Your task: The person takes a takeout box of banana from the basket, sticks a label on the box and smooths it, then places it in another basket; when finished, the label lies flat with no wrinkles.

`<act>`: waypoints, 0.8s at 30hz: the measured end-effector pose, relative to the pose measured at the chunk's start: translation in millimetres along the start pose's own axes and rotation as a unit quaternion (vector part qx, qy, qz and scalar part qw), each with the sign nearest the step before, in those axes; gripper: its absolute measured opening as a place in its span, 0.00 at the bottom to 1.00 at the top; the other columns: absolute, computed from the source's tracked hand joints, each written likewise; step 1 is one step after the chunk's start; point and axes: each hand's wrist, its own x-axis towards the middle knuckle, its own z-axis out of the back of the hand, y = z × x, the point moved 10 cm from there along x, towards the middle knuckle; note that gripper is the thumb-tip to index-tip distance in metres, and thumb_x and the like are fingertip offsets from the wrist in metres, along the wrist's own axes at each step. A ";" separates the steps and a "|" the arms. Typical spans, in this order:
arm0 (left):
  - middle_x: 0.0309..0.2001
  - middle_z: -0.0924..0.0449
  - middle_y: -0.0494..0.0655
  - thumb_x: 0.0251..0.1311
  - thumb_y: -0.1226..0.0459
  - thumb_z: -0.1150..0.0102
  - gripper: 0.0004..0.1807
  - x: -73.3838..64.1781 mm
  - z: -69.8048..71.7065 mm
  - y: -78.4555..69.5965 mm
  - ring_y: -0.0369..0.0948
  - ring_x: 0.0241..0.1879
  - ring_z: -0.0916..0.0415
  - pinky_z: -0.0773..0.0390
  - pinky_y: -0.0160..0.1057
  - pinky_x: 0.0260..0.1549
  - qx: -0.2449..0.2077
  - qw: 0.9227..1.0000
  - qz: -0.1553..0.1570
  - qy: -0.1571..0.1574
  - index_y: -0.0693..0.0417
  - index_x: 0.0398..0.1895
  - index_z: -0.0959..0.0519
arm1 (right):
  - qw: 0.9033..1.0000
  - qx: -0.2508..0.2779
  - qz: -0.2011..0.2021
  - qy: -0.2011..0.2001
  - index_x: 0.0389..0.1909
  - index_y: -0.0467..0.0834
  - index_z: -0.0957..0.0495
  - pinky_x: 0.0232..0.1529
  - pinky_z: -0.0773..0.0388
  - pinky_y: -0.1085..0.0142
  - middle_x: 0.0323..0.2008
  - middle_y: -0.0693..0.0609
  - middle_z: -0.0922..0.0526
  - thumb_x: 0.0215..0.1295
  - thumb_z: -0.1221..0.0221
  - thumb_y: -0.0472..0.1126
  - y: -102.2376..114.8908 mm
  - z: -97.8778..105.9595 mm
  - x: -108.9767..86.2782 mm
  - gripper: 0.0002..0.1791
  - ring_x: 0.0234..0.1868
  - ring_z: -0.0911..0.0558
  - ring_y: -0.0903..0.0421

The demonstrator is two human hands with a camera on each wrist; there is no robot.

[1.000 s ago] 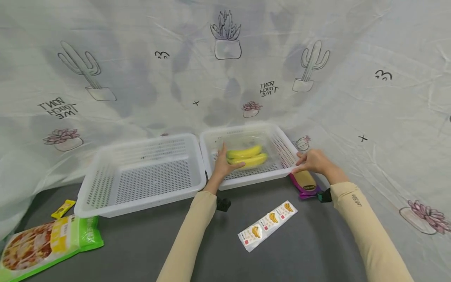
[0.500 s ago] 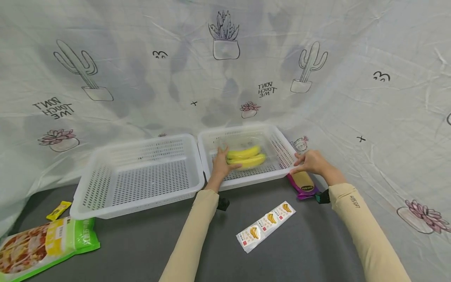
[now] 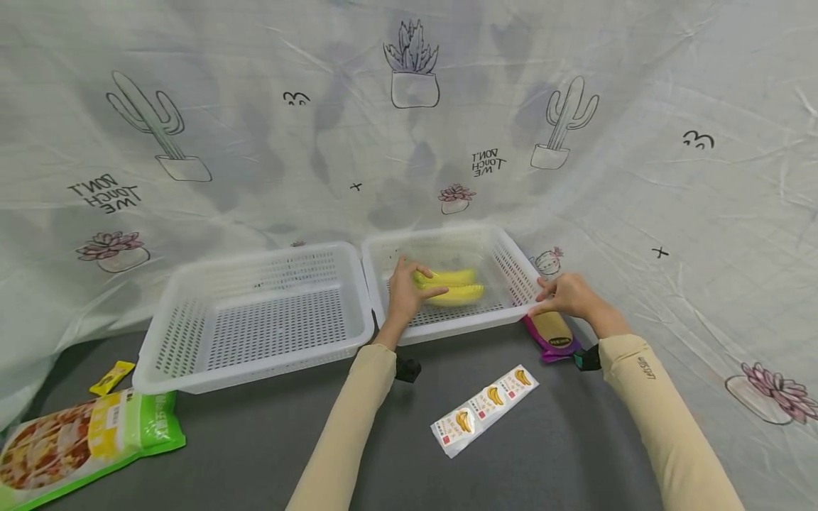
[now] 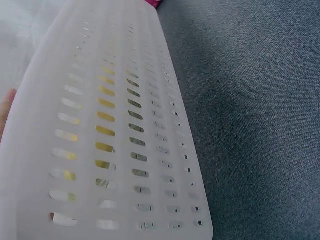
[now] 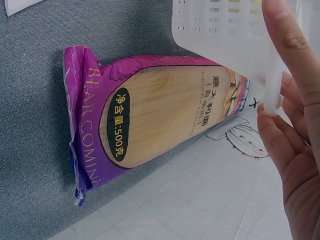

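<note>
Two yellow bananas (image 3: 455, 294) in a clear plastic bag lie inside the right white basket (image 3: 456, 328). My left hand (image 3: 404, 292) reaches over the front rim and holds their left end between thumb and fingers. The left wrist view mostly faces the slotted basket wall (image 4: 120, 125), with yellow showing through the slots and a bit of finger at the left edge. My right hand (image 3: 569, 293) pinches the basket's front right corner. In the right wrist view, thumb and fingers (image 5: 295, 42) clasp the rim.
A purple bag of spaghetti (image 5: 155, 110) lies beside the basket's right corner. Another white basket (image 3: 255, 367) stands left. A strip of banana-printed packets (image 3: 484, 410) lies in front. A green food bag (image 3: 96, 440) and small yellow packet (image 3: 112, 377) lie at left.
My left index finger has come over the bananas, which have shifted slightly and look blurred. My right hand stays at the basket's corner.
</note>
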 end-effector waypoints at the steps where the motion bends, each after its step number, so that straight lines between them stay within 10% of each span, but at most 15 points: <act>1: 0.71 0.44 0.63 0.38 0.60 0.21 0.22 0.0 0.2 -0.6 0.54 0.72 0.51 0.40 0.56 0.64 0.000 1.000 -0.005 -0.001 0.64 0.32 0.20 | 1.000 -0.001 0.002 0.000 0.30 0.33 0.13 0.14 0.48 0.70 0.55 0.33 0.30 0.43 0.24 0.50 0.6 0.0 -0.4 0.23 0.16 0.53 0.61; 24: 0.71 0.47 0.62 0.37 0.61 0.20 0.19 0.4 15.3 -4.3 0.56 0.70 0.47 0.38 0.52 0.64 -0.049 0.998 -0.029 -0.038 0.61 0.29 0.20 | 1.000 -0.009 0.001 -0.003 0.30 0.33 0.13 0.15 0.47 0.70 0.55 0.33 0.29 0.41 0.24 0.50 -2.1 0.6 -1.2 0.24 0.16 0.52 0.61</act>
